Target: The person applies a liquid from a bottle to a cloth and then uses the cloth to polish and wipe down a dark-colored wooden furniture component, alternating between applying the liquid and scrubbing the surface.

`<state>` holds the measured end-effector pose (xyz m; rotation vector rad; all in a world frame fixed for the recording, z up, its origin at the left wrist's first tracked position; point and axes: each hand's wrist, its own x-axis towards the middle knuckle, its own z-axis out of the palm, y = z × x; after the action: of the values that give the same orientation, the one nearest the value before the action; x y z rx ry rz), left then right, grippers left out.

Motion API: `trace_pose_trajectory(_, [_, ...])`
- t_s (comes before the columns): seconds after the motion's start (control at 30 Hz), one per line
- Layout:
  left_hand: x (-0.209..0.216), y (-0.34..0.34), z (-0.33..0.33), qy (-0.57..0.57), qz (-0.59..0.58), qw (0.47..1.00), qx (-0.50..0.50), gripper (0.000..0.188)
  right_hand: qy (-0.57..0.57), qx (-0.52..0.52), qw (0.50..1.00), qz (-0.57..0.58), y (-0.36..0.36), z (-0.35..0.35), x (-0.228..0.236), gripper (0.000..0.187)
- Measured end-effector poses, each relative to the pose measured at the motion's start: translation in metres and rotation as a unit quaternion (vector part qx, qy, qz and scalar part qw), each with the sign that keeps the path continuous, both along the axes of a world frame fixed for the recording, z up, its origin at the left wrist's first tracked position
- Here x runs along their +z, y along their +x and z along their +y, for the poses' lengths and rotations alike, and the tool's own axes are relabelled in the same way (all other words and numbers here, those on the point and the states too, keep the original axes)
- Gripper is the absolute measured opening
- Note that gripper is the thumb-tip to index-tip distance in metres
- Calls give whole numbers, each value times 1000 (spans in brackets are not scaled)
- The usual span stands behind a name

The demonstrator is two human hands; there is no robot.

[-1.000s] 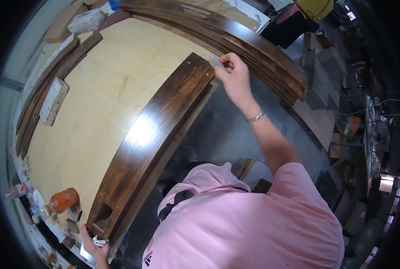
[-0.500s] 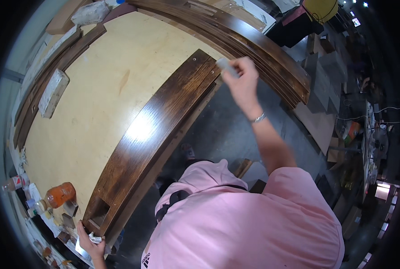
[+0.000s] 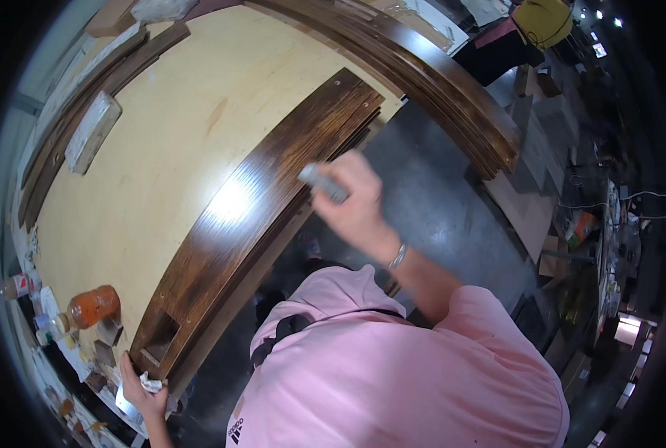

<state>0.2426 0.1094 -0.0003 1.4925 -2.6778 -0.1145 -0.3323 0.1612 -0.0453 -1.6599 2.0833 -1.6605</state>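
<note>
A long, curved, dark brown wooden board (image 3: 221, 246) with a glossy face lies slantwise along the table's near edge. Its lower-left end has a rectangular cutout, and its far end shows small screw holes. My right hand (image 3: 355, 201) is closed round a small grey block (image 3: 323, 183), like a sanding block, at the board's near edge about midway along; motion blurs it a little. At the lower-left end my left hand (image 3: 144, 399) rests against the board's end, with a white crumpled wad (image 3: 150, 383) between thumb and fingers.
The pale tabletop (image 3: 176, 134) carries a bottle of orange liquid (image 3: 95, 307) and a whitish wrapped block (image 3: 94, 133). More curved brown boards (image 3: 452, 82) are stacked at the far side, others (image 3: 101, 89) at the left. Grey floor (image 3: 437, 187) lies to the right, with cartons beyond.
My right hand has come from the board's far end back toward me along its near edge, the grey block still in it. My left hand stays at the lower-left end.
</note>
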Motion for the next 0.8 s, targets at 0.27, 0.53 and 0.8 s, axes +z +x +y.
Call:
trace_pose_trajectory(0.27, [-6,-8,-7,6,77,997,-19,95,33,-84,993,-74,48,2,20,20])
trace_pose_trajectory(0.53, [3,11,-16,17,87,992,-90,84,-4,24,1000,-12,244,10,7,19])
trace_pose_trajectory(0.8, [46,6,-107,198,-27,958,-208,52,17,211,975,64,466,25,19,21])
